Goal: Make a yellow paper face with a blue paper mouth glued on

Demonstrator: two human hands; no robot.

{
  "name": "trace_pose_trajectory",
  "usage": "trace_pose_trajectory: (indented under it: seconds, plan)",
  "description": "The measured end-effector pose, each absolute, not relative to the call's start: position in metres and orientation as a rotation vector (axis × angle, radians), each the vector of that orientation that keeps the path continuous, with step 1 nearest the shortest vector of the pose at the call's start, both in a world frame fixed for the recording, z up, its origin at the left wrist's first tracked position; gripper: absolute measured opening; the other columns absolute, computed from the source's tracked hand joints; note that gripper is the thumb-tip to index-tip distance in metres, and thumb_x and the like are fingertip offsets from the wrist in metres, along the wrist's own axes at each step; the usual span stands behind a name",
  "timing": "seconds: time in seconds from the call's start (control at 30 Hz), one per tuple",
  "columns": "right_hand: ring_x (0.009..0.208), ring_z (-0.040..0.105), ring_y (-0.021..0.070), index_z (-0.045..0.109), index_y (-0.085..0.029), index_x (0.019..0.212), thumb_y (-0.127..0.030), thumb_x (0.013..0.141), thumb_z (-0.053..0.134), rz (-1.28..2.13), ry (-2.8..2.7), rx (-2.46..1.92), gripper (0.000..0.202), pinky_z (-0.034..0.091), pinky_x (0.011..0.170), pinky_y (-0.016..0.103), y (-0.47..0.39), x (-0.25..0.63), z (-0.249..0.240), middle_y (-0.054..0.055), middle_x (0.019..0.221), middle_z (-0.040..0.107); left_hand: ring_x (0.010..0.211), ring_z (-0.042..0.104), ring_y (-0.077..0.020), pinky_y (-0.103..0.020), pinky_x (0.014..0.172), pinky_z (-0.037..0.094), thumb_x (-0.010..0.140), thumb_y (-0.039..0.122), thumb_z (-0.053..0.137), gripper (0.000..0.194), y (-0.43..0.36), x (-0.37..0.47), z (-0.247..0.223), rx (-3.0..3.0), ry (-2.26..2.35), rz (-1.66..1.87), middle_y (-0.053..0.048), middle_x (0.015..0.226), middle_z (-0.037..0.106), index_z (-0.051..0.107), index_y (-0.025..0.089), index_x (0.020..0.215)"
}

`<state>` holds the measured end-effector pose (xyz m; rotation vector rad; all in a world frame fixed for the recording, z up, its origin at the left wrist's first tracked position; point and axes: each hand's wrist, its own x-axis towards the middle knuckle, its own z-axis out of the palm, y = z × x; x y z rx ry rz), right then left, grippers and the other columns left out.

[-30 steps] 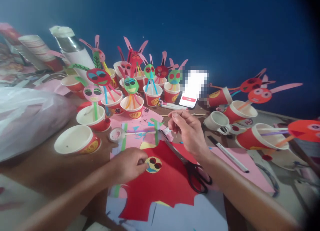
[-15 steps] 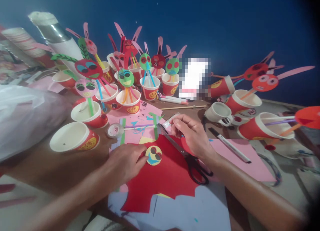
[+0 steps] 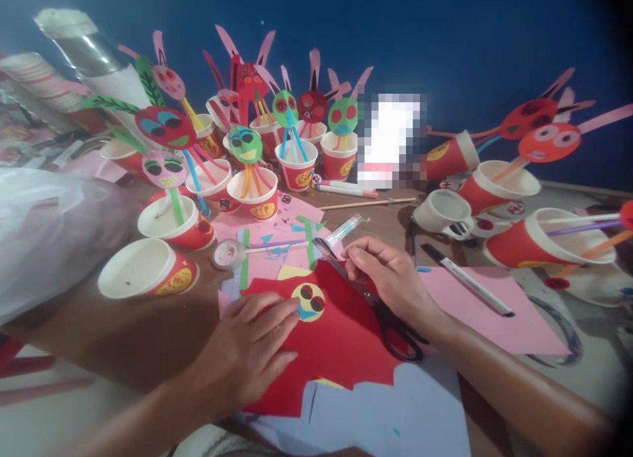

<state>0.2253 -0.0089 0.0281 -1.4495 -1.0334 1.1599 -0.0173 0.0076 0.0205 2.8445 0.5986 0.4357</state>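
Observation:
My left hand [image 3: 247,351] lies open over the red paper [image 3: 341,351], fingers stretched out. Its fingertips touch the left edge of a small yellow paper face [image 3: 312,291] with dark eyes and a blue mouth. My right hand [image 3: 388,269] is closed in a pinch above the paper's upper right part; whatever is between the fingertips, if anything, is too small to make out. Below that hand lie black-handled scissors [image 3: 401,338], partly covered by it. A clear tube [image 3: 345,230] rests just beyond the pinched fingers.
Red and white paper cups [image 3: 254,196] holding paper faces on straws stand along the back. One cup [image 3: 136,272] sits at left, beside a white plastic bag [image 3: 59,239]. A white mug [image 3: 442,213], a marker [image 3: 469,282] and pink paper [image 3: 524,332] are at right.
My left hand has spread out flatter on the red paper, its fingertips still at the yellow face. My right hand stays pinched close to the scissors. The view has shifted slightly.

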Motion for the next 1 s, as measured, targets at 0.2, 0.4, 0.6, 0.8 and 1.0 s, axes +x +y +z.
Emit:
trace_pose_trajectory:
  seconds: [0.2,0.4,0.6,0.8,1.0]
  plan:
    - [0.047,0.039,0.0083,0.059,-0.02,0.075,-0.034,0.086,0.05,1.165,-1.149,-1.443,0.021,0.032,0.045,0.022,-0.013,0.225,0.019,-0.004,0.057,0.053,0.107,0.048,-0.0237,-0.038,0.088,0.042,0.087,0.022,0.046,0.029,0.008,-0.018,0.014,2.888,0.589,0.298,-0.01,0.122,0.06,0.059,0.013,0.111]
    - [0.063,0.056,0.0129,0.064,-0.023,0.075,-0.025,0.087,0.049,1.015,-1.602,-1.502,0.019,0.041,0.06,0.025,-0.02,0.223,0.018,-0.003,0.066,0.063,0.1,0.05,-0.0224,-0.036,0.082,0.041,0.086,0.022,0.049,0.026,0.011,-0.014,0.009,2.914,0.535,0.277,-0.008,0.115,0.062,0.061,0.013,0.107]
    - [0.071,0.057,0.0153,0.069,-0.02,0.091,-0.016,0.086,0.047,0.469,-2.216,-1.342,0.023,0.04,0.064,0.027,-0.032,0.221,0.014,0.003,0.072,0.064,0.093,0.051,-0.0212,-0.035,0.077,0.042,0.087,0.02,0.046,0.022,0.012,-0.011,0.012,2.901,0.499,0.191,-0.009,0.105,0.064,0.061,0.013,0.102]
    - [0.069,0.049,0.0165,0.067,-0.023,0.095,-0.013,0.084,0.05,0.036,-2.46,-1.36,0.023,0.032,0.066,0.032,-0.042,0.221,0.004,0.002,0.071,0.058,0.092,0.052,-0.0217,-0.035,0.075,0.039,0.086,0.02,0.049,0.022,0.011,-0.011,0.012,2.927,0.46,0.244,-0.009,0.106,0.063,0.059,0.013,0.104]
    - [0.07,0.048,0.017,0.065,-0.025,0.101,-0.016,0.088,0.05,-0.016,-2.544,-1.322,0.022,0.031,0.067,0.034,-0.045,0.218,0.0,0.001,0.072,0.057,0.095,0.051,-0.0222,-0.035,0.08,0.036,0.085,0.019,0.051,0.025,0.008,-0.013,0.009,2.9,0.494,0.278,-0.007,0.108,0.064,0.056,0.012,0.108]
